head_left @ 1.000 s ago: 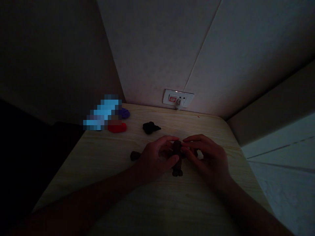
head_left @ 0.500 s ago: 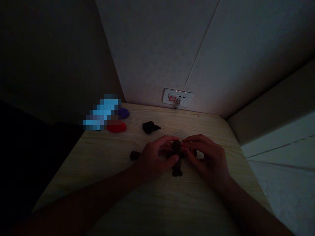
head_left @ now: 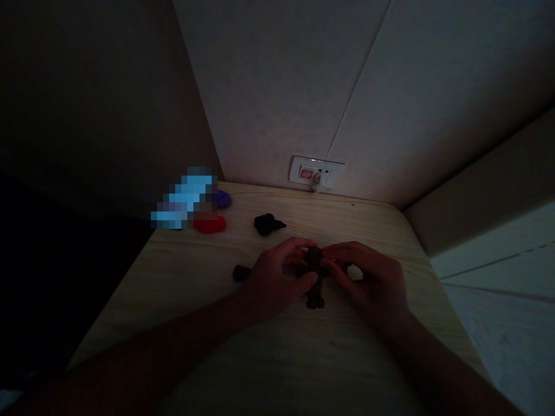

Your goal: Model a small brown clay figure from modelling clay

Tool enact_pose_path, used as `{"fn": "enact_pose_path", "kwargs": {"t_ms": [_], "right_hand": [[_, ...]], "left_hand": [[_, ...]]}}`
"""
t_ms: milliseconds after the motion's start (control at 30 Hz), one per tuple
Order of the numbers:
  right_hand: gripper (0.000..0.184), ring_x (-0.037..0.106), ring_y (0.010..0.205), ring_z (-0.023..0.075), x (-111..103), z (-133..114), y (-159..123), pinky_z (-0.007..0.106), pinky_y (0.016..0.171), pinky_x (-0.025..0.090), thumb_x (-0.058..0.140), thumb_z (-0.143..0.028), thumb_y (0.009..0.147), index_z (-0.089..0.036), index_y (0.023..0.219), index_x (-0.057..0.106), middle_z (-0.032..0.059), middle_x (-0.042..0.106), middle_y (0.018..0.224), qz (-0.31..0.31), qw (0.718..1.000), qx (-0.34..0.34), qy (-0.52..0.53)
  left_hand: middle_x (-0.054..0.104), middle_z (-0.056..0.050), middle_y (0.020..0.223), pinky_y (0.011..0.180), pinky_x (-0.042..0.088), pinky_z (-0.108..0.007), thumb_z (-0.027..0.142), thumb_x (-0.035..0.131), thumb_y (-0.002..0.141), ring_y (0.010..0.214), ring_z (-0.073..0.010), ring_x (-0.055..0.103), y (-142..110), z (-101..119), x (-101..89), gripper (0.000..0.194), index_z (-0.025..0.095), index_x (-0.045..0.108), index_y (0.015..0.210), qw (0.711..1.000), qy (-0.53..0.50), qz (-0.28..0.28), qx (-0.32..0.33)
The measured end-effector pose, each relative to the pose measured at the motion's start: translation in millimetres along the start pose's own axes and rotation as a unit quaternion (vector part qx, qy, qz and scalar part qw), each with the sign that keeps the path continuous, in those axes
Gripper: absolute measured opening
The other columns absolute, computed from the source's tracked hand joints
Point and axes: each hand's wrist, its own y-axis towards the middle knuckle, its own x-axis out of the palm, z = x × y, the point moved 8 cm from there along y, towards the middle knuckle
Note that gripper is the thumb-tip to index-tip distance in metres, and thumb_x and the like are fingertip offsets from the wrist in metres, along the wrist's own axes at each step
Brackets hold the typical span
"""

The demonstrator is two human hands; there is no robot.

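Note:
A small dark brown clay figure point(head_left: 315, 289) lies on the wooden table, with a round head, a body and two short feet at its lower end. My left hand point(head_left: 280, 280) curls round its left side, thumb on the body and forefinger at the top of the head. From the other side, my right hand point(head_left: 368, 274) pinches the edge of the head between thumb and fingertips. Parts of the figure's sides are hidden by my fingers. A brown lump of clay point(head_left: 241, 273) rests by my left wrist.
Beyond my hands lies a black lump of clay point(head_left: 267, 224) with a pointed end. Red clay point(head_left: 211, 224) and purple clay point(head_left: 224, 199) sit at the back left, beside a blurred-out bright object point(head_left: 186, 199). A wall socket point(head_left: 316, 172) with something plugged in is just above the table's back edge.
The whole view has shifted slightly, so everything appears a little further right. Both hands keep nearly the same hold on the clay figure.

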Motion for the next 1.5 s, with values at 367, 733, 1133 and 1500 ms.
{"fn": "enact_pose_path", "kwargs": {"t_ms": [367,733,1133,1500], "right_hand": [[0.011,0.069,0.061,0.0129,-2.7,-2.8,1.0,0.026,0.06,0.059,0.075,-0.017,0.092,-0.019,0.103,0.076,0.0025,0.077,0.083,0.006,1.0,-0.007,-0.004],[0.006,0.066,0.06,0.0107,-2.1,-1.0,-3.2,0.025,0.057,0.055,0.079,-0.015,0.088,-0.02,0.092,0.079,0.0044,0.081,0.092,0.061,0.997,0.04,0.015],[0.008,0.065,0.065,0.0115,0.2,0.9,-3.7,0.025,0.054,0.05,0.078,-0.014,0.089,-0.021,0.092,0.079,0.0031,0.081,0.095,0.061,0.996,0.049,0.039],[0.016,0.067,0.07,0.0118,-1.7,-6.9,-1.4,0.024,0.058,0.055,0.074,-0.011,0.093,-0.022,0.102,0.079,0.0049,0.077,0.098,0.012,1.0,-0.029,0.004]], "left_hand": [[0.077,-0.01,0.107,0.09,0.062,-0.042,0.02,0.076,0.082,0.1,-0.0254,0.076,0.2,-3.2,0.4,0.047,0.016,0.064,0.128,1.0,-0.014,-0.001,0.011],[0.076,-0.007,0.107,0.088,0.063,-0.04,0.021,0.082,0.08,0.095,-0.0233,0.077,1.0,-3.4,1.3,0.048,0.019,0.064,0.124,0.999,-0.03,-0.006,0.022],[0.077,-0.008,0.107,0.088,0.063,-0.04,0.021,0.083,0.078,0.096,-0.0235,0.076,0.1,-2.5,-0.8,0.049,0.019,0.065,0.124,0.999,-0.014,0.009,0.027],[0.078,-0.011,0.106,0.089,0.063,-0.042,0.023,0.076,0.081,0.097,-0.0258,0.076,-0.4,1.1,-0.8,0.053,0.014,0.067,0.132,1.0,0.013,0.005,0.025]]}}
